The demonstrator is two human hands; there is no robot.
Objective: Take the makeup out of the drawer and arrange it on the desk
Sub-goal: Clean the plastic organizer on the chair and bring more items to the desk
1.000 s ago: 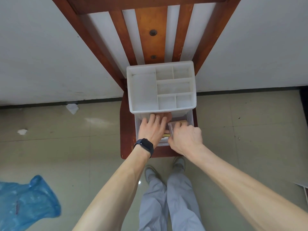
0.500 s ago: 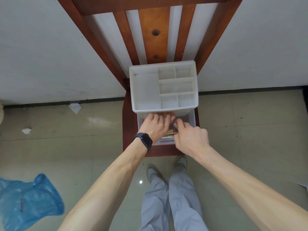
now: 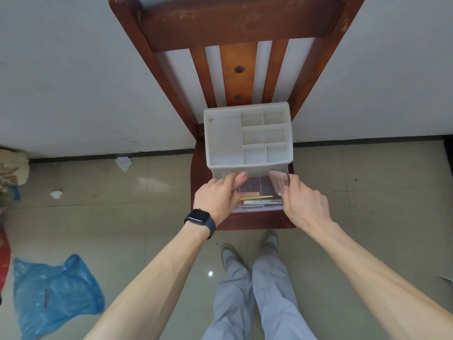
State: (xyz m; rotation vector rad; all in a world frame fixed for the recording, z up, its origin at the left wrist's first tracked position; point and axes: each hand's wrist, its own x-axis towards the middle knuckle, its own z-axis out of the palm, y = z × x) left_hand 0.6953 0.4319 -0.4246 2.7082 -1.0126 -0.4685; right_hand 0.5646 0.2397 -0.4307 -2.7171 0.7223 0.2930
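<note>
An open clear drawer (image 3: 257, 210) holds a gold stick (image 3: 256, 197) and a silver stick (image 3: 255, 202). The left hand (image 3: 215, 197) grips a pinkish item (image 3: 241, 180); the right hand (image 3: 304, 202) grips a clear case (image 3: 278, 184).

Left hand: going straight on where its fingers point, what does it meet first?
Probably the front wall of the white organizer, just past the left hand over the open drawer; depth unclear.

We stand in a plain home room: a makeup organizer (image 3: 225, 141) on a wooden chair (image 3: 237, 52) by a white wall (image 3: 73, 82), a blue plastic bag (image 3: 54, 293) and crumpled tissue (image 3: 123, 163) on floor tiles (image 3: 367, 192).
</note>
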